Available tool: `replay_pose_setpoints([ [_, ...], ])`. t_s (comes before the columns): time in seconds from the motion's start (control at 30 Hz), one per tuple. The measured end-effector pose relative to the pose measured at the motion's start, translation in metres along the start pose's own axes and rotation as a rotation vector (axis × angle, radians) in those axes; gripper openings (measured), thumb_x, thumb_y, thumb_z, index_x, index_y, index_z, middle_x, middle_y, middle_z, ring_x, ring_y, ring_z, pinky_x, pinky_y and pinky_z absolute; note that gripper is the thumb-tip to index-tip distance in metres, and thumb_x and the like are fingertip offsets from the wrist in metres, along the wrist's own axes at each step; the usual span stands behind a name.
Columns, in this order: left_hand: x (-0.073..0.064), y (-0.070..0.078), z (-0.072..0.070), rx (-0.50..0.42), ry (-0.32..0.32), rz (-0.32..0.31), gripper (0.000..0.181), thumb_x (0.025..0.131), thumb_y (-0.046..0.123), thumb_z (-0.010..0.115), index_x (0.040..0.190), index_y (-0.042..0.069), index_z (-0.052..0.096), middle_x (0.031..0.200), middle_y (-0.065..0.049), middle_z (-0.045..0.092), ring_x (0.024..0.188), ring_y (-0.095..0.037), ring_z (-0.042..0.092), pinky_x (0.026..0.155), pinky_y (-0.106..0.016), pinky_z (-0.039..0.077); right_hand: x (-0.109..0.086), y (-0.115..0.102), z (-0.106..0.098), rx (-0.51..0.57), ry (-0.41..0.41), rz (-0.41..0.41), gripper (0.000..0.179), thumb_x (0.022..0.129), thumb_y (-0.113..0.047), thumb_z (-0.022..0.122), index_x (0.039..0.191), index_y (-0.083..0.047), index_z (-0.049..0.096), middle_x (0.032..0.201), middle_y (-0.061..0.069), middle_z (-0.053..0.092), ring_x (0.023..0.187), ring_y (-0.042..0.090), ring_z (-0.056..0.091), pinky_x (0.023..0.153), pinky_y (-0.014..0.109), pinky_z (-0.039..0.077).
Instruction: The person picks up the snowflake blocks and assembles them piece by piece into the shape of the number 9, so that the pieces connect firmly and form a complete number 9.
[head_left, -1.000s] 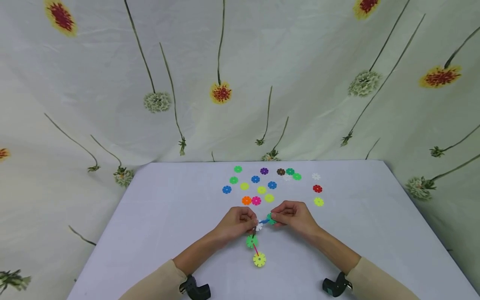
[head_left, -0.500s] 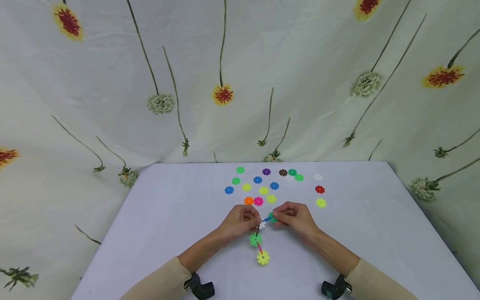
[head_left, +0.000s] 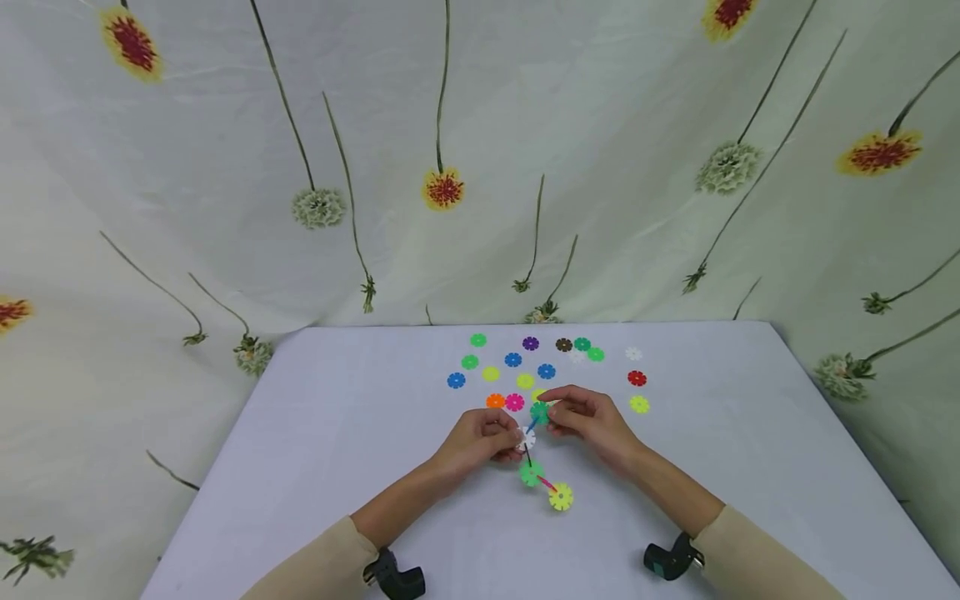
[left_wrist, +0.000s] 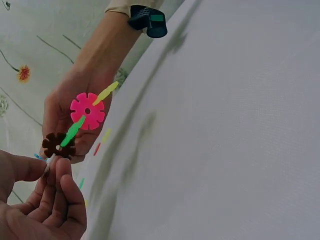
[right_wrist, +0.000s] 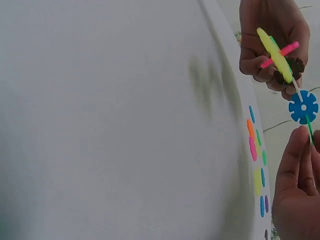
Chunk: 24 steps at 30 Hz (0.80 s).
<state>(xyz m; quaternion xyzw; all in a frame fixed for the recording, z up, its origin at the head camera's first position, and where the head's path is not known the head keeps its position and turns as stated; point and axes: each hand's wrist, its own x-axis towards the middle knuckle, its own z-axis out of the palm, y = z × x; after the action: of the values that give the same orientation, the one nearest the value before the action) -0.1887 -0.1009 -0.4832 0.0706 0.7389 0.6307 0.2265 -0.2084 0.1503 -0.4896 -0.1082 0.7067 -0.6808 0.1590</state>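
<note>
A chain of slotted plastic flower discs hangs between the two hands. My left hand (head_left: 480, 440) pinches its white disc (head_left: 528, 439) between thumb and fingers. My right hand (head_left: 591, 423) holds the teal-green disc (head_left: 539, 412) at the chain's upper end, its index finger stretched out above. A blue disc (right_wrist: 303, 107) joins the white and teal-green ones. Below the white disc come a brown disc (left_wrist: 52, 144), a light green disc (head_left: 531, 474), a pink disc (left_wrist: 87, 110) and a yellow disc (head_left: 560, 497) at the free end.
Several loose discs lie toward the table's back, among them an orange disc (head_left: 495, 401), a blue disc (head_left: 456, 380) and a purple disc (head_left: 530, 343). A red disc (head_left: 637, 378) lies further right. A flower-print cloth (head_left: 630, 108) hangs behind the white table (head_left: 315, 400).
The chain's free end has swung to the right and slightly up. My right hand has shifted a little up with the teal-green disc, its index finger now straighter. The left hand keeps its hold.
</note>
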Motion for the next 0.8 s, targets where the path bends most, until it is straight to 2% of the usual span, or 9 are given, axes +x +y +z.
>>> replay_pose_setpoints([
  [0.17, -0.002, -0.001, 0.000, -0.038, -0.064, -0.005, 0.026, 0.102, 0.022, 0.073, 0.116, 0.001, 0.066, 0.096, -0.005, 0.079, 0.085, -0.013, 0.078, 0.086, -0.023, 0.064, 0.000, -0.001, -0.001, 0.006, -0.012, 0.016, 0.033, 0.104, -0.013, 0.069, 0.129, 0.007, 0.059, 0.096, 0.002, 0.076, 0.088, 0.013, 0.076, 0.088, 0.025, 0.065],
  [0.3, -0.002, -0.001, 0.002, -0.018, -0.106, 0.003, 0.028, 0.103, 0.025, 0.071, 0.117, 0.002, 0.066, 0.095, -0.001, 0.076, 0.087, -0.014, 0.075, 0.086, -0.022, 0.062, -0.003, -0.001, 0.000, -0.015, -0.032, 0.003, 0.029, 0.104, -0.013, 0.070, 0.123, 0.007, 0.062, 0.094, 0.001, 0.076, 0.085, 0.012, 0.075, 0.085, 0.025, 0.065],
  [0.53, 0.003, 0.003, 0.007, -0.048, -0.057, 0.026, 0.029, 0.105, 0.025, 0.068, 0.120, 0.001, 0.063, 0.100, -0.005, 0.071, 0.091, -0.015, 0.069, 0.088, -0.022, 0.059, -0.007, -0.003, 0.005, -0.041, -0.104, -0.022, 0.024, 0.104, -0.012, 0.070, 0.118, 0.007, 0.065, 0.093, 0.000, 0.078, 0.083, 0.013, 0.075, 0.084, 0.026, 0.065],
  [0.8, 0.006, 0.002, 0.010, -0.043, -0.022, 0.040, 0.026, 0.103, 0.018, 0.070, 0.117, -0.003, 0.065, 0.095, -0.003, 0.071, 0.086, -0.015, 0.070, 0.086, -0.021, 0.061, -0.011, -0.002, 0.009, -0.063, -0.123, -0.014, 0.026, 0.103, -0.013, 0.071, 0.118, 0.007, 0.065, 0.087, 0.000, 0.077, 0.082, 0.013, 0.074, 0.083, 0.026, 0.064],
])
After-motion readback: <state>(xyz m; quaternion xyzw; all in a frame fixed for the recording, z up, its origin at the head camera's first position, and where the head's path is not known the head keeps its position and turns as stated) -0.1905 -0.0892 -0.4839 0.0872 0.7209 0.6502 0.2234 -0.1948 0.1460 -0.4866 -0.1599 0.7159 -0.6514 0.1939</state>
